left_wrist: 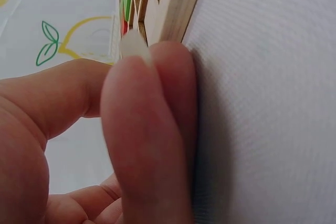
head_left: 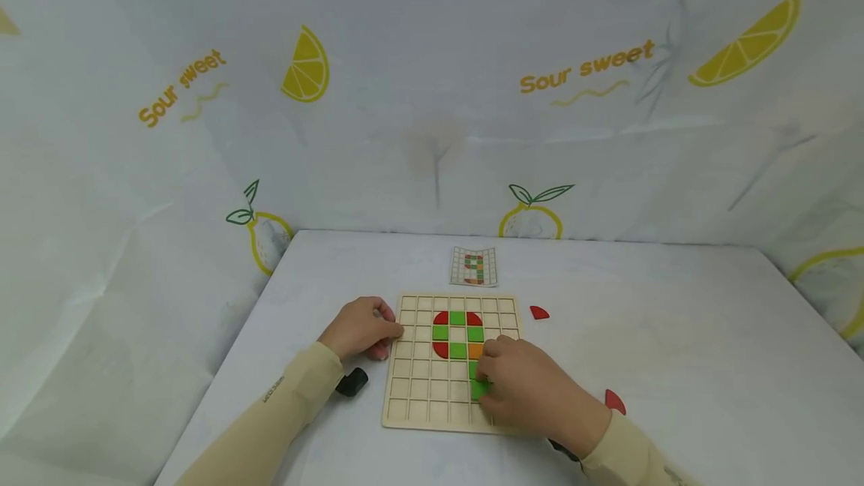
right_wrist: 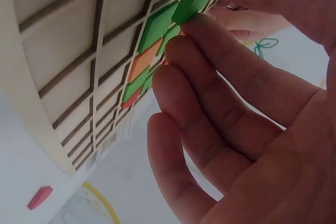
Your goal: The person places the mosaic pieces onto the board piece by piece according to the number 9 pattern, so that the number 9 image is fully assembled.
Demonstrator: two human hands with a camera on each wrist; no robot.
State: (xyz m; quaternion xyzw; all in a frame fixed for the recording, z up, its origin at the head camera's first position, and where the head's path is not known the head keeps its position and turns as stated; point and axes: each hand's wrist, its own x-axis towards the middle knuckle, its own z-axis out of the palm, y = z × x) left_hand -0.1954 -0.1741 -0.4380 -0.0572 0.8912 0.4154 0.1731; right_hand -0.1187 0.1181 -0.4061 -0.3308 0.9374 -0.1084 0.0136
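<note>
A pale wooden grid board [head_left: 418,388] lies on the white table. Red quarter-round, green square and orange tiles form a ring in its upper part, and green tiles run down below the orange tile [head_left: 475,351]. At the board's left edge, my left hand [head_left: 362,328] grips the rim with thumb and curled finger; the thumb [left_wrist: 142,129] hides part of that contact. My right hand [head_left: 529,385] is over the lower right of the board. It pinches a green square tile [right_wrist: 189,3], tilted against the grid, between thumb and index finger.
Behind the board lies a pattern card [head_left: 474,267] with a small coloured grid. One red quarter-round piece [head_left: 539,312] is right of the board, and another red piece [head_left: 615,401] lies beside my right wrist. A printed cloth [head_left: 432,96] hangs behind the table.
</note>
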